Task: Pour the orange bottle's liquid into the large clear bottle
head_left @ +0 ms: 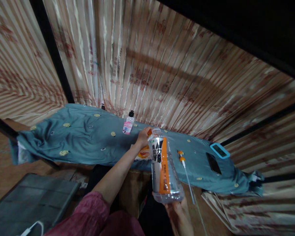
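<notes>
My right hand (177, 209) grips the base of a clear plastic drink bottle (164, 167) with an orange and black label, held tilted, neck pointing away from me. My left hand (143, 137) reaches to the bottle's mouth and pinches a small orange cap (149, 132) there. Both hands are over the near edge of a bed covered with a teal sheet (88, 137). An orange and white packet (144, 153) lies on the sheet just under my left wrist.
On the sheet stand a small pink-labelled bottle (128, 124) with a black cap, a white cable with orange ends (185, 167), a dark phone (213, 163) and a teal-cased phone (219, 150). A striped curtain (162, 65) hangs behind. A dark grey case (31, 200) sits at lower left.
</notes>
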`<state>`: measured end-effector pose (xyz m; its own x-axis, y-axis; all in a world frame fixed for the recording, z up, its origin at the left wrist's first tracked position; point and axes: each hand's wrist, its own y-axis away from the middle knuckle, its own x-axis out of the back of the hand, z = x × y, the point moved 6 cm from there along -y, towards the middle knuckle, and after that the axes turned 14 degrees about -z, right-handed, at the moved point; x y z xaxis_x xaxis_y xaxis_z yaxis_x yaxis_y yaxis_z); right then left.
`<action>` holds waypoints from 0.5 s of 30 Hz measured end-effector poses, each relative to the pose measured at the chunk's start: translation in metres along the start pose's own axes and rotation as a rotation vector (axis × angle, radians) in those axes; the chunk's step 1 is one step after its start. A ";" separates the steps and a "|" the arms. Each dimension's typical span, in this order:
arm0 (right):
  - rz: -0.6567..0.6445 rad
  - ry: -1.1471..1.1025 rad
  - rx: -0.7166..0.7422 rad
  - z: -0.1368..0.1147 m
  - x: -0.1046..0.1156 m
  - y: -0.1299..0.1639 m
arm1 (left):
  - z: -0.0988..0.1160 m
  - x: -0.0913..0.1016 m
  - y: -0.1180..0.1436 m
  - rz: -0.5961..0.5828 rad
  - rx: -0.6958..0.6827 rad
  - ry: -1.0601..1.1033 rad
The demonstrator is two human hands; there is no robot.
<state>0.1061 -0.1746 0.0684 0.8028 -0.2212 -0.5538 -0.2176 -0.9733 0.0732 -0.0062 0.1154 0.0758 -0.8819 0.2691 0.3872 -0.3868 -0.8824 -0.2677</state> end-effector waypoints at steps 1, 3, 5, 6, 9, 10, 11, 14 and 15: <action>-0.004 0.005 0.004 0.000 0.000 0.000 | -0.001 0.000 0.000 0.001 -0.002 0.001; -0.005 0.016 0.003 0.000 0.001 0.000 | -0.002 0.000 -0.001 0.001 -0.004 0.002; 0.004 0.030 -0.009 0.000 0.002 0.000 | -0.002 0.000 -0.001 0.001 -0.004 0.004; 0.007 0.037 -0.017 0.000 0.003 -0.001 | -0.002 0.000 0.000 0.002 -0.003 0.005; 0.002 0.042 -0.023 0.000 0.003 -0.001 | -0.002 0.001 0.000 0.000 -0.003 0.010; -0.002 0.036 -0.021 0.000 0.003 -0.001 | -0.002 0.001 0.001 0.000 -0.002 0.013; -0.005 0.029 -0.018 0.000 0.002 -0.001 | -0.001 0.001 0.001 0.000 -0.001 0.015; -0.009 0.011 -0.006 -0.001 0.001 0.000 | -0.002 0.000 0.001 0.007 0.006 0.019; -0.010 0.008 0.000 -0.002 0.000 0.000 | -0.002 0.000 0.001 0.010 0.008 0.021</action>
<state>0.1071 -0.1752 0.0695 0.8096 -0.2116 -0.5475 -0.2092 -0.9755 0.0676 -0.0067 0.1154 0.0739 -0.8911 0.2681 0.3663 -0.3759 -0.8882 -0.2643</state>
